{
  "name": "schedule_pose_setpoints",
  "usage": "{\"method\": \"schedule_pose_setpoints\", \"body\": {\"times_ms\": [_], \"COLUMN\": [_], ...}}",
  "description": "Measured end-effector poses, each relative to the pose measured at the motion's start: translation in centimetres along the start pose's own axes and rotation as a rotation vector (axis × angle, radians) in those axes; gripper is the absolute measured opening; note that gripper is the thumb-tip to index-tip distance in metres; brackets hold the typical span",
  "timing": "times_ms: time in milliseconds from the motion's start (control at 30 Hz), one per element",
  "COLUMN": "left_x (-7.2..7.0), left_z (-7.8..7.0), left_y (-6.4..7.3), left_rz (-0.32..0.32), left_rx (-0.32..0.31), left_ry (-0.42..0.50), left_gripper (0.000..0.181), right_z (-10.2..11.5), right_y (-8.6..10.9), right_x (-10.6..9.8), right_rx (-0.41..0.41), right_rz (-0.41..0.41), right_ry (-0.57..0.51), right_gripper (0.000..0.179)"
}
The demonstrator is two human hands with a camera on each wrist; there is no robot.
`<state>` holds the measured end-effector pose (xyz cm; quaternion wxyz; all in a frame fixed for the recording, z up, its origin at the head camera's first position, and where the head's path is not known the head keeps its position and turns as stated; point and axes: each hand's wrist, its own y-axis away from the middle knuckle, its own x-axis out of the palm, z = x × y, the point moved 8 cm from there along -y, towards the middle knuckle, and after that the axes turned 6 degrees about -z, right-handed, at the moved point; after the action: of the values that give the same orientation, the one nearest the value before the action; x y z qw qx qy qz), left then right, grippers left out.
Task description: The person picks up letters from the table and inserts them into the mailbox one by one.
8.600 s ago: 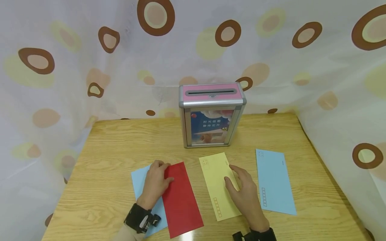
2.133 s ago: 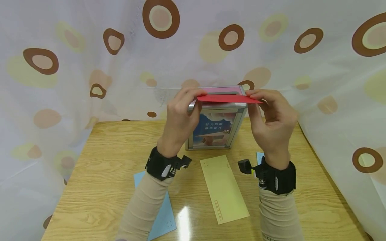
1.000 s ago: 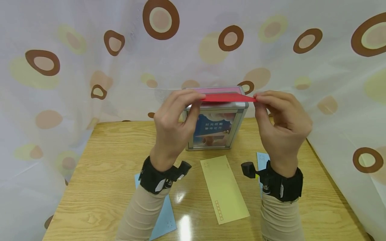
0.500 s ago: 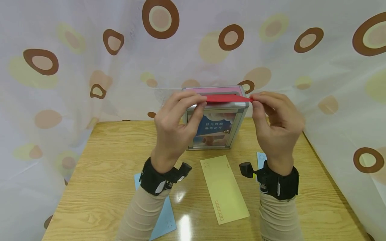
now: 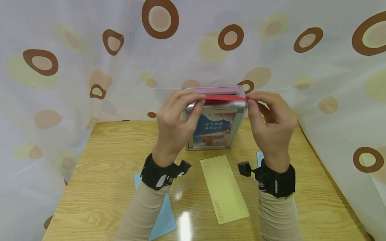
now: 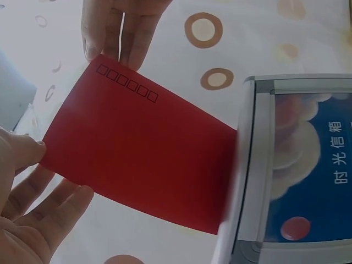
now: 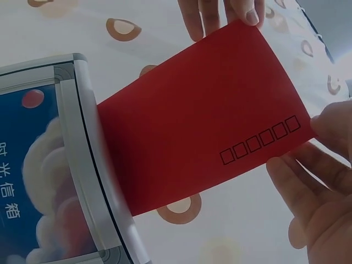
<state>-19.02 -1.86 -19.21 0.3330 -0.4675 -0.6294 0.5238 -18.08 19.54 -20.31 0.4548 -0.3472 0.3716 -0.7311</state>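
Observation:
Upright above the letter box (image 5: 211, 129), a red envelope (image 5: 224, 97) is held at its sides by both hands. My left hand (image 5: 178, 124) pinches its left edge between thumb and fingers. At the opposite edge, my right hand (image 5: 272, 125) pinches a corner. In the left wrist view, the red envelope (image 6: 148, 148) shows a row of small printed boxes near its upper end. The right wrist view shows the lower end of the red envelope (image 7: 198, 121) passing behind the box's top rim; whether it sits in the slot is hidden.
A yellow envelope (image 5: 224, 189) lies on the wooden table (image 5: 114, 144) before the box. To its left is a blue envelope (image 5: 164, 217), partly under my left forearm. Another blue envelope (image 5: 260, 157) is mostly covered by my right arm. A patterned curtain (image 5: 193, 60) hangs behind.
Since the oldest frame, the red envelope has been picked up off the table and brought to the box top. Over the last second, my right hand has shifted left, the left hand slightly right.

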Motion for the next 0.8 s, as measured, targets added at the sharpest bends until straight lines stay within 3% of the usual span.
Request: {"method": "schedule_pose_setpoints", "body": {"times_ms": [367,800], "left_x": [0.5,0.9], "left_z": [1.4,2.6], "left_y": [0.8,1.6], "left_rz": [0.015,0.043], "left_rx": [-0.037,-0.090], "left_ry": [0.044,0.024], "left_gripper": [0.009,0.010], "right_z": [0.5,-0.8], "right_y": [-0.2,0.3], "right_x": [0.9,1.1], "right_rx": [0.031,0.060], "right_rz": [0.047,0.094], "right_ry": [0.035,0.135], "right_gripper": [0.011,0.009]}}
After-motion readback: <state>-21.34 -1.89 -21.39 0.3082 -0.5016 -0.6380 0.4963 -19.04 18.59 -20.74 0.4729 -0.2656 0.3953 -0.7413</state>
